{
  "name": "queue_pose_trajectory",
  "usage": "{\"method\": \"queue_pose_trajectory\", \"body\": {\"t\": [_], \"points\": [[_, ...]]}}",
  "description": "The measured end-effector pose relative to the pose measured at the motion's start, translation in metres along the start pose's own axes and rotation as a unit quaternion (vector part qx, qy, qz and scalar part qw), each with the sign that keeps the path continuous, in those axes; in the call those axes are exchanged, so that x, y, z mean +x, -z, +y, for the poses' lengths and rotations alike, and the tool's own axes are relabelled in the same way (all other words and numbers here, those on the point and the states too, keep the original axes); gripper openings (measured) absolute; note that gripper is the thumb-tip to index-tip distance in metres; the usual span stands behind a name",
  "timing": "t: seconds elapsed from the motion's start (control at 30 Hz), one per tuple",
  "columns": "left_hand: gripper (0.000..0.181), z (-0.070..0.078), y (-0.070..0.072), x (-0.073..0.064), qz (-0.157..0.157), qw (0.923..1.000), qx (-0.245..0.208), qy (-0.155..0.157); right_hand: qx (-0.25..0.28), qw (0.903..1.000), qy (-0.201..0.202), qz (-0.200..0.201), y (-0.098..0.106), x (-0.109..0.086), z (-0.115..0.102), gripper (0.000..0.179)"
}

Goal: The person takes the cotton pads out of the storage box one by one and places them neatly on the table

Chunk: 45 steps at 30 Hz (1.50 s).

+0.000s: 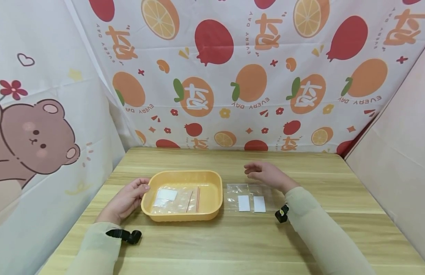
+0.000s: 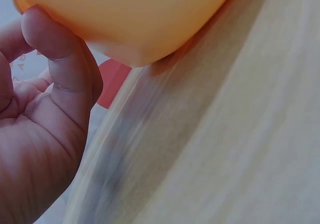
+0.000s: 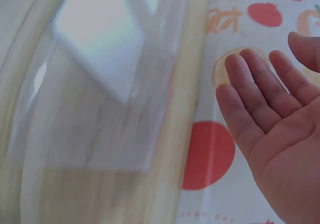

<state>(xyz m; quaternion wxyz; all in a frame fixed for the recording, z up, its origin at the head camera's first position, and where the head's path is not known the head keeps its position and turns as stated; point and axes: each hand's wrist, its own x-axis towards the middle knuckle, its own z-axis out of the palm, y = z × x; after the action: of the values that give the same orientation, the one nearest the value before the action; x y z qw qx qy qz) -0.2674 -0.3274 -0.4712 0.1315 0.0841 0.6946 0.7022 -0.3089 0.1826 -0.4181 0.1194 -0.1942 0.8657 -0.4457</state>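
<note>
Yellow tray (image 1: 185, 217) is pinched at its left rim by the left hand (image 1: 128, 196); the right hand (image 1: 265, 175), fingers loosely extended, holds nothing near the clear bag (image 1: 251, 198) lying right of the tray. Judged step: steadying the tray, the next move likely needing the right hand lowered to that bag. Overlapping packaging (image 1: 179, 200) inside the tray prevents a count; some left-hand fingertips are hidden.

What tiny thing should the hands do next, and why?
Perhaps lower the right hand and pinch the clear bag beside the tray. That hand is open, holds nothing and is near this bag, while the left hand holds the rim of the yellow tray. Another clear bag lies in the tray, so this one might belong there too.
</note>
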Motion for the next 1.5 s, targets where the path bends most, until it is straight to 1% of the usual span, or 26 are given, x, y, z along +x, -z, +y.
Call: {"method": "queue_pose_trajectory", "body": {"t": [0.07,0.13,0.23,0.33,0.5,0.73,0.83,0.97,1.1,1.3,1.5], "points": [[0.036,0.0,0.0,0.0,-0.001,1.0,-0.003,-0.001,0.043,0.999,-0.004,-0.008,-0.002,0.0,-0.005,0.043],[0.035,0.0,-0.001,-0.001,-0.002,1.0,-0.004,-0.001,0.089,0.9959,-0.009,-0.014,-0.004,0.0,-0.012,0.046],[0.035,-0.001,-0.001,-0.001,-0.003,1.0,-0.005,-0.001,0.149,0.9886,-0.007,-0.022,-0.008,-0.001,-0.022,0.046],[0.037,-0.002,0.0,0.0,-0.003,1.0,-0.007,0.0,0.197,0.98,-0.003,-0.03,-0.012,-0.002,-0.032,0.045],[0.039,-0.002,0.0,0.0,-0.001,1.0,-0.006,0.001,0.254,0.9661,-0.003,-0.044,-0.022,-0.002,-0.052,0.046],[0.038,-0.001,-0.001,-0.001,0.004,1.0,-0.002,0.003,0.307,0.9504,-0.012,-0.051,-0.044,0.003,-0.078,0.046],[0.038,-0.001,0.0,-0.001,0.003,1.0,-0.002,0.002,0.336,0.9396,-0.018,-0.062,-0.056,0.008,-0.086,0.048],[0.039,-0.002,0.001,-0.001,0.001,1.0,-0.003,0.0,0.351,0.9321,-0.027,-0.086,-0.074,0.015,-0.095,0.051],[0.038,-0.001,0.002,0.0,0.001,1.0,-0.002,-0.001,0.347,0.9316,-0.049,-0.095,-0.093,0.023,-0.1,0.053],[0.038,-0.001,0.002,0.0,0.005,1.0,0.005,0.002,0.349,0.9277,-0.089,-0.099,-0.121,0.038,-0.104,0.057],[0.037,0.0,0.001,0.0,0.007,0.9999,0.012,0.001,0.348,0.9251,-0.124,-0.089,-0.141,0.048,-0.107,0.055]]}}
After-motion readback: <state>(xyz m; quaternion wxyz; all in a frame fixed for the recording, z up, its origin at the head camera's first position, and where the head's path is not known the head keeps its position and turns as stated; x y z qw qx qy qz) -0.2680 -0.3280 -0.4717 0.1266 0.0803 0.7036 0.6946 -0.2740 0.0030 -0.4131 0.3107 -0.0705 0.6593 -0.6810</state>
